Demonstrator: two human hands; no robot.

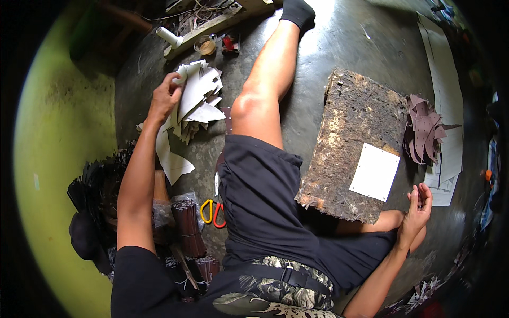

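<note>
My left hand (166,97) is at the left edge of a loose pile of pointed white cut pieces (197,95), its fingers and thumb closed on the edge of a piece. My right hand (417,211) is held over my bent knee with its fingers loosely stretched, holding nothing. Between my legs, resting partly on my right leg, is a thick, rough, worn brown board (354,132). A white square piece (375,172) with small holes near its corners lies on the board's near right part. Beyond the board's right edge is a bunch of mauve pieces with holes (423,130).
Scissors (212,213) with yellow and red handles lie beside my left thigh. Dark bundled strips (188,228) stand near the green wall (58,132). Large white sheets (445,122) lie at the far right. A small round tub (205,45) sits beyond the white pile.
</note>
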